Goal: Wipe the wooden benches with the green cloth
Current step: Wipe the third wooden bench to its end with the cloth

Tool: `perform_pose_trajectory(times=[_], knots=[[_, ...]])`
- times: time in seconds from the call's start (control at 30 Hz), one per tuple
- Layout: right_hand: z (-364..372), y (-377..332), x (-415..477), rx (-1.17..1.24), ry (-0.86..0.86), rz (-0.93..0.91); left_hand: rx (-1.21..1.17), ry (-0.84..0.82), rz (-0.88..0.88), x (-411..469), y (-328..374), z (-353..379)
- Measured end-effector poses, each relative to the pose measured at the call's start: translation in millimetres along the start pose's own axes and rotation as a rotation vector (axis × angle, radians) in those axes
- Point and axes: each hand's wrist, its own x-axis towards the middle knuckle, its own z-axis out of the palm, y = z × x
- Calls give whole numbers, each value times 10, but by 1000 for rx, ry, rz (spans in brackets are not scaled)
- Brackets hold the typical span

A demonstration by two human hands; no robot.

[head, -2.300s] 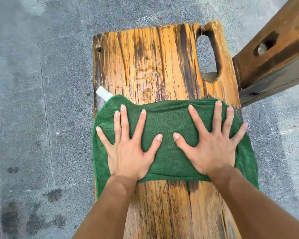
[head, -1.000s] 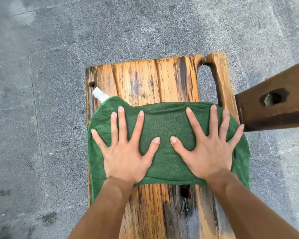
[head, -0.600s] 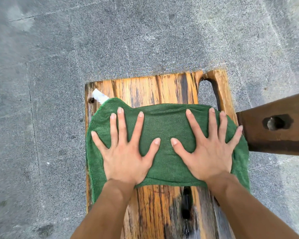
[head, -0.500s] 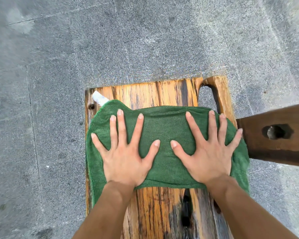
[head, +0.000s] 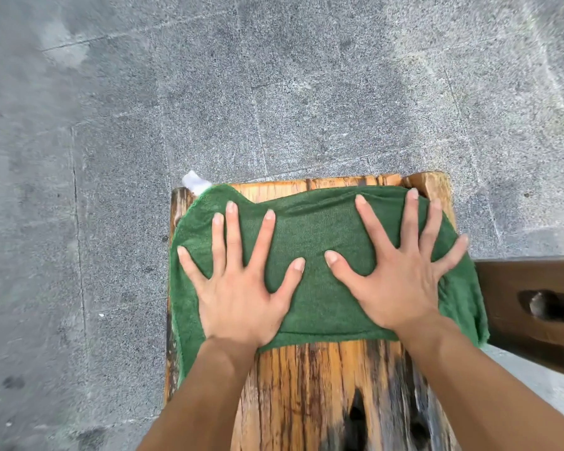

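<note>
While both lie flat with fingers spread, the left hand (head: 238, 297) and right hand (head: 401, 288) press the cloth (head: 316, 229) onto the table's (head: 323, 385) far end, gripping nothing. The cloth spans the table's width and droops over both sides, with a white tag (head: 194, 182) at its far left corner. A dark bench (head: 534, 320) stands just right, on grey paving (head: 274, 92).
</note>
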Motion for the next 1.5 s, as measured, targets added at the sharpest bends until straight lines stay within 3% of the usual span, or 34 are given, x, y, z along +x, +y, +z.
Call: perform_pose_trajectory(times=[0.57, 0.73, 1.03, 1.17, 1.27, 1.4, 1.5], knots=[[-101, -160, 683, 43, 56, 105, -31, 43, 47, 959, 27, -100], [13, -143, 310, 0, 88, 75, -24, 41, 128, 537, -81, -65], [146, -143, -1321, -109, -82, 57, 28, -20, 162, -931, -403, 84], [161, -111, -1853, 29, -61, 12, -5, -61, 144, -1395, -493, 22], [95, -42, -1666, 57, -22, 14, -54, 12, 136, -1017, -546, -114], [44, -12, -1095, -164, -145, 90, 85, -116, 248, -250, -660, -193], [56, -68, -584, -102, -40, 28, 9, -111, 243, 302, -735, -194]])
